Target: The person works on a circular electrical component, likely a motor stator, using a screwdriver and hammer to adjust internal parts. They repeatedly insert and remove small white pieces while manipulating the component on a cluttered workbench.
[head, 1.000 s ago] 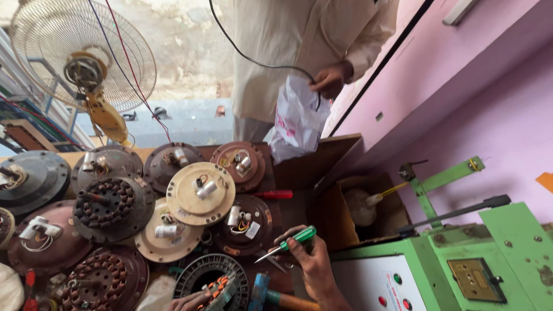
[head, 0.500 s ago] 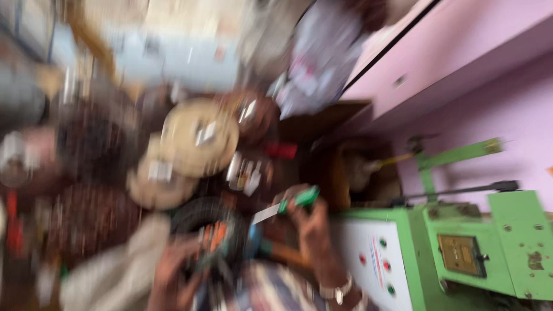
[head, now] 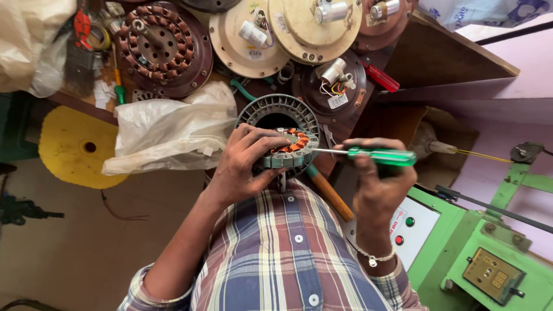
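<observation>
Two hands work: your left hand (head: 245, 164) half hides the grey copper-wound motor stator (head: 286, 148) it grips; your right hand (head: 377, 187) clenches the green-handled screwdriver (head: 368, 155).

Fan repair workshop; opened motors (head: 164, 49), green winding machine (head: 489, 253)

Left fingers (head: 262, 144) hide much of the stator (head: 288, 148); screwdriver (head: 368, 154) tip vanishes among its coils, handle partly inside right fingers (head: 368, 173).
</observation>
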